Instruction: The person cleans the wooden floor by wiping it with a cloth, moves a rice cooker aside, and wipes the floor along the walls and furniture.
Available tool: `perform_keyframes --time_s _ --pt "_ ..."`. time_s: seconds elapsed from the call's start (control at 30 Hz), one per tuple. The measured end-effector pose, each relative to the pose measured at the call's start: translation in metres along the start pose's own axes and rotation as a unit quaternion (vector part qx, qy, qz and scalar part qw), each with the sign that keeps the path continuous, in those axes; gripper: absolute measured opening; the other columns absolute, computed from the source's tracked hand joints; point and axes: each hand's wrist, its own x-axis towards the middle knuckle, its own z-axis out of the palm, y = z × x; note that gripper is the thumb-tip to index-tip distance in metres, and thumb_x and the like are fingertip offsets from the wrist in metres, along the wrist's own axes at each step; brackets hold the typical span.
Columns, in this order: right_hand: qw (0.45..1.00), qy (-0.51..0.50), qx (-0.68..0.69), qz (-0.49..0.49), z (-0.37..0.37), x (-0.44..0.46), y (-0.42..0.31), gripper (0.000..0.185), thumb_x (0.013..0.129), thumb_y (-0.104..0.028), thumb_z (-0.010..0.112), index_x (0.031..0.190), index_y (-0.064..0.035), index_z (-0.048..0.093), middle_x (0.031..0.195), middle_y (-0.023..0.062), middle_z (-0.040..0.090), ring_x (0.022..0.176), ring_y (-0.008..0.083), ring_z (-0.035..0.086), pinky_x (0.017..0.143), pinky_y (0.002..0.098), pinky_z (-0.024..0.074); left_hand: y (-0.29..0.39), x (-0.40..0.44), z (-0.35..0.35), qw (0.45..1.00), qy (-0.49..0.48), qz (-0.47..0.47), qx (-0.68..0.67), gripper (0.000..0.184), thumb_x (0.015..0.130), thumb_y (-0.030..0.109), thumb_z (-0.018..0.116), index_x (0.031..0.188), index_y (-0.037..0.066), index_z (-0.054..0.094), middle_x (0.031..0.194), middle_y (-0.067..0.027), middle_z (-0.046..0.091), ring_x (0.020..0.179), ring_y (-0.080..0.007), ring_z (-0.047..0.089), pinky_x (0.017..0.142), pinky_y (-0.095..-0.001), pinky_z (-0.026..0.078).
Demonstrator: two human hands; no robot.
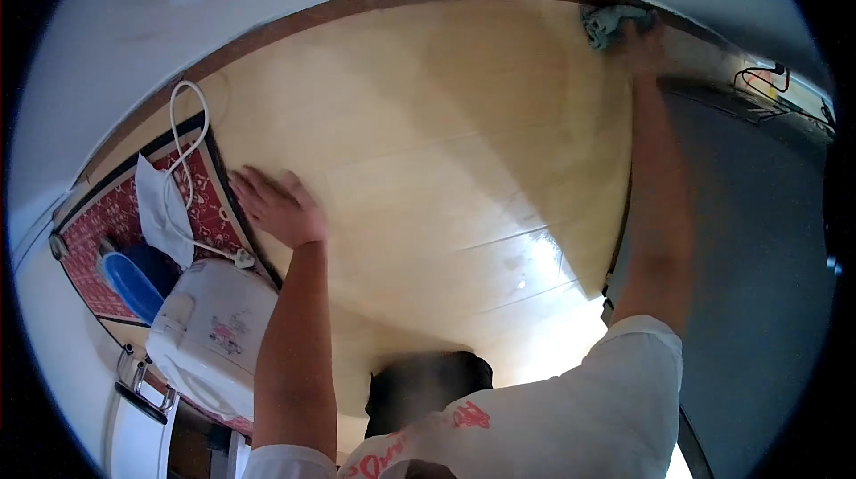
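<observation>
Wood-look surface spreads beneath your fingers; the glare below and between your hands may mean damp, which could make your propping palm skid. Dark grey panel lies below and right of your right fingers, crowding that arm. Left of your left fingertips, the red patterned mat stands in the way; pushing its black border could ruck it. Below those fingers sits a white flower-printed appliance. Your left hand lies flat, fingers released and spread; your right hand is blurred, but its fingers look clenched on the bunched grey-green cloth, up in the far right corner. Lower left of your left fingers rests a blue container, with a white sheet nearer. A white cord loops above and left of them, where a wide sweep could snag it; its plug lies below them. Black wires sit right of your right fingers.
</observation>
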Motion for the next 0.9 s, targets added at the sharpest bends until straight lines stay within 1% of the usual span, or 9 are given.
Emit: perform_keyframes --time_s 0.13,0.27,0.4,0.5,0.57,0.63,0.67,0.8,0.9 --pt "0.962 -0.07 0.262 -0.01 0.016 -0.013 -0.013 0.11 0.068 -0.037 0.083 0.147 0.0047 0.018 0.137 0.0219 0.044 0.132 0.0374 0.038 0.109 0.0416 0.0331 -0.004 -0.001 0.004 1.0 0.006 0.004 -0.023 0.07 0.099 0.051 0.036 0.146 -0.001 0.034 0.153 -0.0248 0.028 0.14 -0.0396 0.029 0.111 -0.0522 0.027" --pt "0.98 0.018 0.198 -0.008 0.023 -0.02 -0.024 0.097 0.075 -0.047 0.076 0.145 -0.0012 0.026 0.139 0.021 0.045 0.132 0.0372 0.038 0.112 0.0463 0.027 0.001 0.0 0.0 1.0 -0.006 -0.009 -0.023 0.071 0.099 0.051 0.037 0.146 -0.002 0.033 0.153 -0.0246 0.027 0.142 -0.0394 0.026 0.112 -0.0526 0.024" --pt "0.962 0.068 0.247 0.092 0.011 -0.028 -0.044 0.068 0.08 -0.037 0.072 0.133 -0.0028 0.046 0.129 0.0163 0.056 0.119 0.0312 0.053 0.1 0.0442 0.0408 -0.003 -0.002 0.0 0.999 -0.004 -0.007 -0.033 0.071 0.098 0.05 0.038 0.147 -0.001 0.032 0.154 -0.0239 0.025 0.142 -0.0394 0.026 0.113 -0.0523 0.023" --pt "0.991 0.09 0.075 0.061 0.027 -0.049 -0.059 0.056 0.079 -0.019 0.057 0.128 0.006 0.051 0.111 0.0246 0.064 0.098 0.0424 0.062 0.087 0.0476 0.0496 0.002 0.001 -0.002 0.999 -0.013 -0.015 -0.034 0.071 0.098 0.051 0.038 0.148 0.0 0.031 0.155 -0.0238 0.024 0.142 -0.0392 0.026 0.113 -0.0525 0.022" --pt "0.977 0.076 0.195 0.03 -0.006 -0.105 -0.145 0.049 0.078 -0.017 0.058 0.122 0.0036 0.057 0.099 0.0239 0.067 0.087 0.0436 0.064 0.077 0.0482 0.0521 -0.001 0.0 -0.001 0.999 -0.01 -0.014 -0.04 0.071 0.098 0.05 0.038 0.148 0.0 0.031 0.155 -0.024 0.024 0.142 -0.039 0.027 0.112 -0.0529 0.023" --pt "0.985 0.03 0.168 0.021 -0.008 -0.147 -0.21 0.049 0.077 -0.011 0.062 0.123 0.0036 0.056 0.116 0.0243 0.062 0.103 0.0408 0.061 0.086 0.0453 0.0507 0.0 0.0 0.001 0.999 -0.01 -0.018 -0.035 0.071 0.098 0.049 0.038 0.148 0.0 0.031 0.154 -0.0241 0.025 0.142 -0.0393 0.027 0.112 -0.0533 0.023" --pt "0.977 0.078 0.197 0.007 -0.011 -0.169 -0.252 0.051 0.078 -0.009 0.063 0.126 0.0042 0.054 0.126 0.0245 0.058 0.112 0.0388 0.059 0.093 0.0438 0.0493 -0.001 0.0 0.002 0.999 -0.009 -0.018 -0.032 0.071 0.098 0.049 0.039 0.148 0.0 0.03 0.154 -0.0242 0.026 0.142 -0.0394 0.027 0.111 -0.0535 0.023" --pt "0.97 0.108 0.206 -0.065 -0.02 -0.221 -0.336 0.048 0.078 -0.007 0.055 0.125 0.0054 0.052 0.126 0.0242 0.058 0.112 0.0422 0.057 0.094 0.0465 0.0483 -0.001 -0.001 0.002 0.999 -0.012 -0.017 -0.028 0.071 0.095 0.046 0.042 0.147 0.0 0.03 0.154 -0.0248 0.026 0.143 -0.0392 0.024 0.113 -0.0525 0.022" --pt "0.954 0.035 0.251 -0.158 -0.031 -0.235 -0.354 0.043 0.079 -0.005 0.055 0.121 0.0007 0.056 0.123 0.0233 0.059 0.11 0.0408 0.058 0.094 0.0474 0.0482 -0.002 -0.003 0.002 0.999 -0.021 -0.021 -0.025 0.072 0.095 0.047 0.043 0.148 0.001 0.029 0.154 -0.0237 0.025 0.143 -0.0386 0.023 0.113 -0.0522 0.021"
